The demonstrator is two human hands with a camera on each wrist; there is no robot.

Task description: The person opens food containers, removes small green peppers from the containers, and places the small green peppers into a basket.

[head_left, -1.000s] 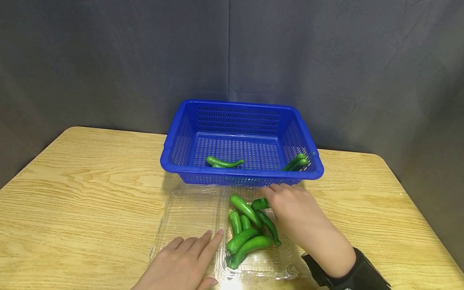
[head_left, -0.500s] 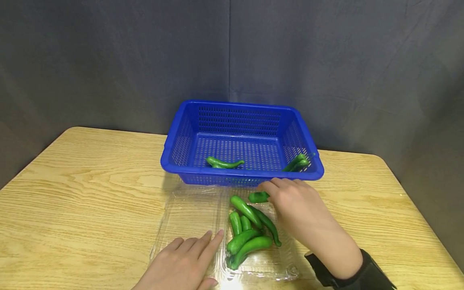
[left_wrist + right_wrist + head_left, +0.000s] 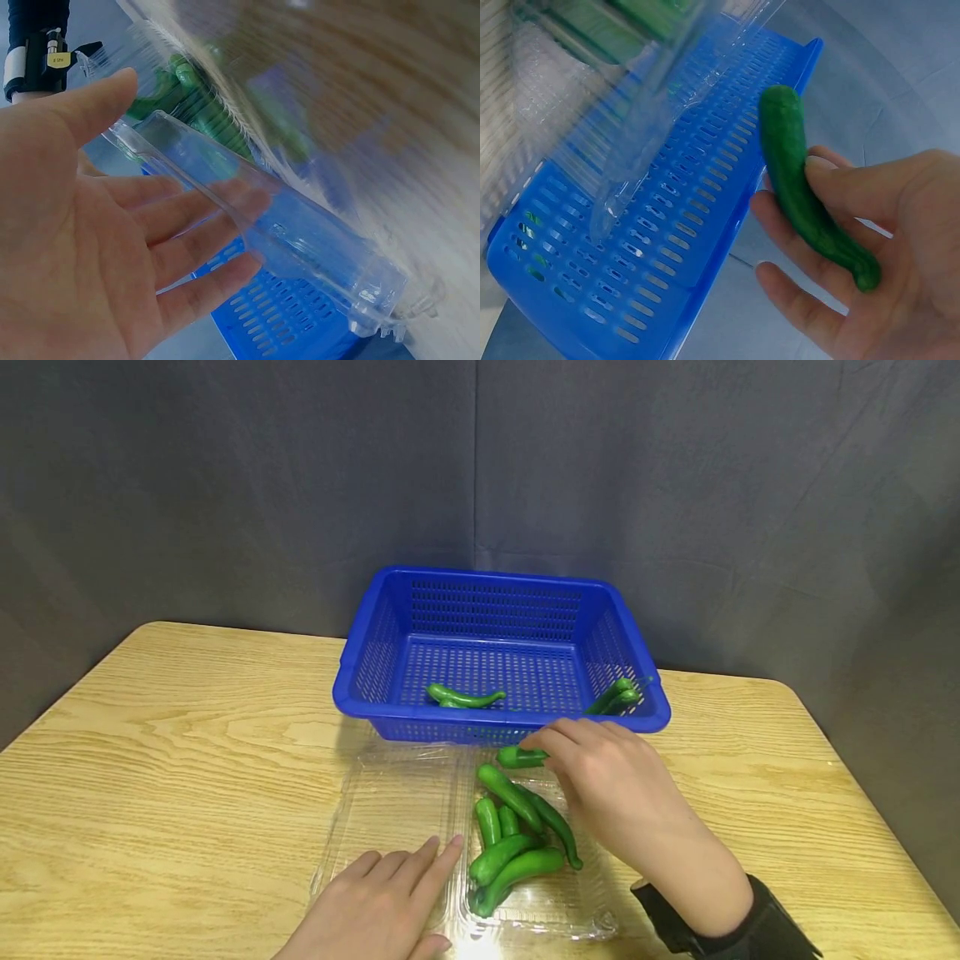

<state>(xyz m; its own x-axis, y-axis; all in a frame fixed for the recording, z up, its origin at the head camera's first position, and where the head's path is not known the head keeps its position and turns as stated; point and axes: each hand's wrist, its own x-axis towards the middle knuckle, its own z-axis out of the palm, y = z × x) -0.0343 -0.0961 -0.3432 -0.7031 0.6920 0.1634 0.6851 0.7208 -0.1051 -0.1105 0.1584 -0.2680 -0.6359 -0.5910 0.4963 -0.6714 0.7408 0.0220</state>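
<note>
My right hand pinches a green chili pepper between thumb and fingers, over the far end of a clear plastic clamshell box. In the right wrist view the pepper's blunt end points away from the palm. Several green peppers lie in the box's right half. My left hand rests with its fingers stretched over the clear lid, which lies folded out on the left. The left wrist view shows those fingers straight against the lid's plastic.
Just behind the box stands a blue perforated basket. Inside it are a curved pepper near the front wall and a few more peppers in the right front corner. The wooden table ends at a dark grey cloth.
My right hand has moved a little up and left with the pepper, away from the other peppers and nearer the basket's front wall. My left hand has stayed where it was.
</note>
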